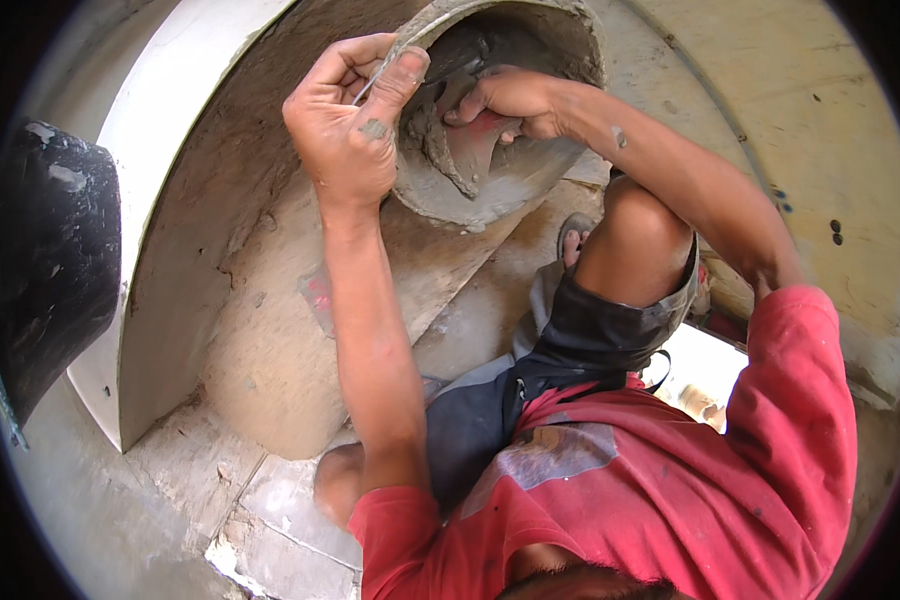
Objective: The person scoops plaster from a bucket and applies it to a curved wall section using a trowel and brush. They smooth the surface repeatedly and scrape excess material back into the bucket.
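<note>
A mortar-coated bucket (470, 212) lies at the upper middle, its mouth toward me. My left hand (355, 130) is closed on a thin grey edge at the bucket's left rim; whether this is rim or a separate strip I cannot tell. My right hand (505, 105) is inside the bucket, closed on a red-stained scraper (480, 145) smeared with wet grey mortar. The scraper's far part is hidden in shadow and mortar. Below the bucket, a flat grey piece with red marks (315, 295) lies partly behind my left forearm on a dusty tan surface (250, 370).
A curved white-edged panel (175, 50) rises at the left, beside a black, scuffed cylindrical object (45, 260). A pale yellow board (810, 150) with holes runs along the right. My bent knees and a sandalled foot (573, 245) are below the bucket, above cracked concrete (280, 520).
</note>
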Tool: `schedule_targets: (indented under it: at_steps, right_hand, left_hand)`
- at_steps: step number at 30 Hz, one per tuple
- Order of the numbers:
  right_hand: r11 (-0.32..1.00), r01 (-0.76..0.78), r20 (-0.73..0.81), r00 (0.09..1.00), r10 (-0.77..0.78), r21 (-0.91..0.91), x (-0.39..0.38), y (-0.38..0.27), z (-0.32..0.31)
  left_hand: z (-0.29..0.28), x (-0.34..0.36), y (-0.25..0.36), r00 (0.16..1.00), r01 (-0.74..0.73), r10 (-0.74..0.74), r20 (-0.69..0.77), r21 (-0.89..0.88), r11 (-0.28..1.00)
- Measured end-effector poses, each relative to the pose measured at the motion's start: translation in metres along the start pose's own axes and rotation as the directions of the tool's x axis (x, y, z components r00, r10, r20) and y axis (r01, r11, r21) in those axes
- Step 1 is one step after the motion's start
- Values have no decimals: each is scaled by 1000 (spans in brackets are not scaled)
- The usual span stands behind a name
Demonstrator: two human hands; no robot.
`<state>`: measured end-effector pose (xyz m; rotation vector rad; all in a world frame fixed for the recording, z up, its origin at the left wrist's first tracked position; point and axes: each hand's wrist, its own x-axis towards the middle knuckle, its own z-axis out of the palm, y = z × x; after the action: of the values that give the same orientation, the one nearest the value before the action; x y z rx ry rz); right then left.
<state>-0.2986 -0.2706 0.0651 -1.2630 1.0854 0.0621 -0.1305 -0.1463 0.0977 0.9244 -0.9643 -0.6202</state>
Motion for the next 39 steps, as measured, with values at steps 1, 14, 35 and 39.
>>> schedule_targets:
  at_steps: [1, 14, 35, 39]
  right_hand:
    - [999, -25, 4, 1000, 25, 21, 1, 2, 1]
    - [921, 101, 162, 972, -173, 376, -13, 6, 11]
    - [231, 959, -776, 268, -571, 162, -225, 15, -121]
    - [280, 831, -720, 556, -415, 480, -211, 35, -54]
  left_hand:
    - [-2, -1, -1, 1000, 20, -20, -8, -16, 1000]
    - [-4, -10, -18, 994, -5, -4, -113, -80, 997]
    - [10, 116, 195, 909, -211, 48, -415, -357, 910]
    - [-43, 167, 208, 949, -274, 198, -245, -329, 904]
